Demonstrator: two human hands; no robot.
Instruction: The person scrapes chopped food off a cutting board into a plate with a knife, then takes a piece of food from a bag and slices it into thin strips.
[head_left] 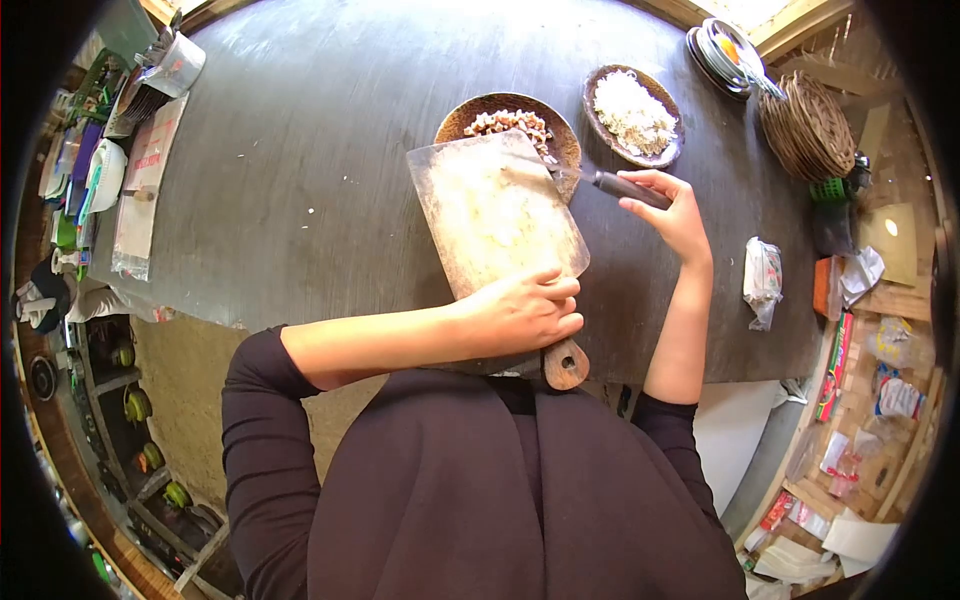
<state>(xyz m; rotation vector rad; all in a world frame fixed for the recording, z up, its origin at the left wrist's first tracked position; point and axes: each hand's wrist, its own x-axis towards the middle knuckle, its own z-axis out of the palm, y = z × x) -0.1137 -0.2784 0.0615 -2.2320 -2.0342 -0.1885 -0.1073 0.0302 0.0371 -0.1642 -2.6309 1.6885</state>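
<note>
My left hand (525, 312) is wrapped round the near end of a worn wooden cutting board (490, 215), by its handle. The board's far edge lies over the near rim of a brown woven bowl (560, 125) that holds small brown and whitish chopped pieces (510, 125). In my right hand (670, 210) is the dark handle of a knife (632, 188); its blade points left across the far right part of the board. Just beyond that hand stands a second bowl (597, 122) heaped with white shredded food (635, 115).
Stacked plates (715, 65) and woven plates (805, 125) stand at the back right of the dark table (330, 130). A plastic-wrapped packet (763, 282) lies near the right edge. A utensil container (175, 65) and a white basket (103, 175) are on the left.
</note>
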